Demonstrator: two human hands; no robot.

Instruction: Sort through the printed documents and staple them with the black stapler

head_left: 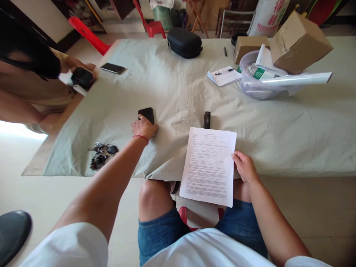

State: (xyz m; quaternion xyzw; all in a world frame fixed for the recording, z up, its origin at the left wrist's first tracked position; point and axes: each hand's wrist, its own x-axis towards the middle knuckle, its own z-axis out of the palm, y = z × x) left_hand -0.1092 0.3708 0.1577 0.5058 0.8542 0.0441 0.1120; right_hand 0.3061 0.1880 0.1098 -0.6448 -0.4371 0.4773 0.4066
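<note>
My right hand [244, 165] pinches the right edge of a printed sheet of paper [210, 167], thumb on top. The sheet lies tilted across the table's front edge, its lower part hanging above my lap. My left hand [144, 128] is stretched forward over the near end of a flat black phone [147, 112], fingers curled on it, and the fingertips are partly hidden. The phone lies on the cloth. Just beyond the sheet's top edge is a narrow black object, perhaps a stapler [207, 119], its near end covered by the paper.
A bunch of keys [102, 152] lies left of my forearm. Farther off on the cloth-covered table [172, 85] are another phone [112, 68], a black case [184, 42], a notepad [224, 76], a plastic basin [250, 89] and cardboard boxes [300, 42]. A person's hand [89, 70] holds a dark object at left.
</note>
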